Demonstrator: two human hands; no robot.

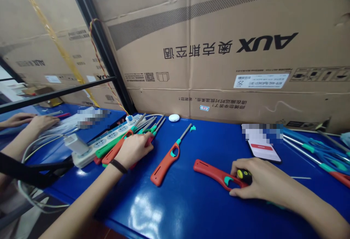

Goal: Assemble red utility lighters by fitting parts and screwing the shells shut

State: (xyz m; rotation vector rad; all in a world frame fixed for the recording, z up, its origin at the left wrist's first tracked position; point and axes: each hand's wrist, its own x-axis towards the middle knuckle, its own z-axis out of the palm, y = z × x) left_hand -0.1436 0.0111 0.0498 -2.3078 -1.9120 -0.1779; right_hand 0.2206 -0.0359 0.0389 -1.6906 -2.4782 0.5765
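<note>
My left hand (136, 148) is closed over a pile of long-nosed gas lighters at the power strip, on a red lighter (149, 140) that shows only in part. Beneath it are an orange lighter (113, 152) and a green lighter (109, 147). In my right hand (259, 179) is a screwdriver (244, 175) with a black and yellow handle; its thin shaft sticks out to the right. Those fingers also touch the front end of a red lighter (212, 170) lying flat. Between my hands lies another orange lighter (165, 164), with a small teal piece (193, 128) near its tip.
A white power strip (100, 143) with a charger (75, 143) lies left. Behind stand large cardboard boxes (207, 20). A phone (262, 146) and several blue lighters (319, 146) are right. Another person's hands (43, 124) work beyond the black frame. A white case (174, 117) sits at the back.
</note>
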